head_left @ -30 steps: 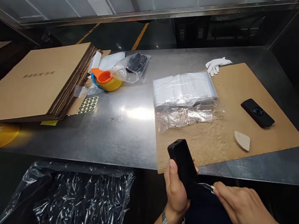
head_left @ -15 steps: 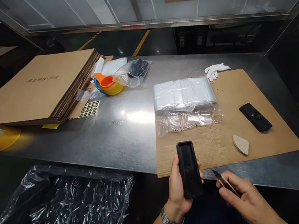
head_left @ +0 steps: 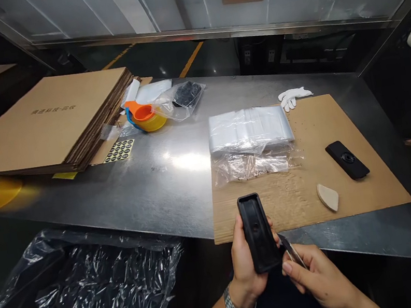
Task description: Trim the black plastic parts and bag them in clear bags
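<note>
Held in my left hand [head_left: 242, 258] is a black rectangular hollow case [head_left: 258, 232], its open side turned up towards me and its far end slightly tilted left. My right hand [head_left: 315, 269] grips a utility knife [head_left: 292, 251], its blade pointing up and left, close beside the case's right edge; whether the blade touches the case I cannot tell. Past my hands, on a cardboard sheet [head_left: 358, 196], lie a similar black case [head_left: 347, 159] with a round part in its middle and a beige wedge-shaped pad [head_left: 328, 197].
Clear plastic bags [head_left: 249, 130] are stacked on the cardboard, with a white glove [head_left: 294, 97] behind. Flat cardboard sheets [head_left: 46, 123], tape rolls [head_left: 153, 123] and a sticker sheet [head_left: 120, 150] lie left on the metal table [head_left: 155, 183]. A plastic-lined box [head_left: 100, 277] of black pieces stands lower left.
My right hand has moved left, bringing the knife close to the case. The case has tilted a little in my left hand. The whole view has shifted slightly.
</note>
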{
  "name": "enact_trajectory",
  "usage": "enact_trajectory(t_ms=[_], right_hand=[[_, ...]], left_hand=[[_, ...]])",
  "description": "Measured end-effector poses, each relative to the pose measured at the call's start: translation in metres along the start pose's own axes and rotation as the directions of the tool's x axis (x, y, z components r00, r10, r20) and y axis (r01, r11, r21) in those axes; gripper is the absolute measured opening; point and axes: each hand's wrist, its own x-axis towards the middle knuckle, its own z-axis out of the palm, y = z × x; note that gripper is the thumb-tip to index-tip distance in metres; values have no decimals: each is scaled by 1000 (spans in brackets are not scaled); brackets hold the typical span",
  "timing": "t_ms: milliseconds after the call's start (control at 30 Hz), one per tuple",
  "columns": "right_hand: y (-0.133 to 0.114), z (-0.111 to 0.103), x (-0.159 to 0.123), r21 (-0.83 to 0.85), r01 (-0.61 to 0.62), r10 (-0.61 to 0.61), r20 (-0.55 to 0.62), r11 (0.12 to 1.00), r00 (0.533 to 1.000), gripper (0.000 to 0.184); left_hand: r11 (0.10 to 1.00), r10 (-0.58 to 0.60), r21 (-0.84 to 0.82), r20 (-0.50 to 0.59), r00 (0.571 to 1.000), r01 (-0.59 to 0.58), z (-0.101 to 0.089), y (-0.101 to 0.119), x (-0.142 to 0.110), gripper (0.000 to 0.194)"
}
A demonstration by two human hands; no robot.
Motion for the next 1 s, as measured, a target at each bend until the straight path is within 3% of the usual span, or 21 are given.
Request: enact_trajectory(t_ms=[67, 167, 300, 367, 433, 600, 700, 800, 867, 1000], right_hand=[[5, -1, -1, -23, 4, -5, -57, 1000, 998, 37], [14, -9, -2, -271, -5, -68, -260, 963, 963, 41], [22, -36, 9, -702, -143, -301, -469, 698, 830, 41], [24, -52, 23, -775, -210, -371, -498, 596, 784, 31], [27, -65, 38, -800, -223, -414, -500, 557, 760, 23], [19, -68, 50, -857, -166, -525, -441, 488, 728, 26], [-2, -49, 31, -844, 54, -540, -290, 533, 790, 21], [-25, -25, 12, -726, 354, -532, -19, 590, 847, 15], [-33, -13, 6, -704, 421, -518, 87, 572, 851, 18], [-35, -7, 7, -720, 426, -475, 151, 548, 867, 25]], left_hand=[[1000, 15, -2, -1, 1000, -15, 0, 2, 2, 52], [999, 41, 12, -9, 999, -41, -2, 3, 5, 48], [996, -53, 66, 11, 999, 52, -3, 1, 6, 50], [990, -108, 92, 28, 994, 105, -3, -1, 5, 52], [982, -158, 104, 24, 987, 155, -2, -3, 4, 55], [964, -242, 116, 20, 970, 238, -6, -6, 6, 55], [953, -275, 137, 16, 961, 270, -9, -10, 8, 55], [970, -236, 63, -2, 972, 236, -6, -13, 7, 42], [980, -199, 19, -37, 979, 200, -2, -14, 4, 35], [969, -239, 47, -64, 969, 242, 1, -15, -2, 35]])
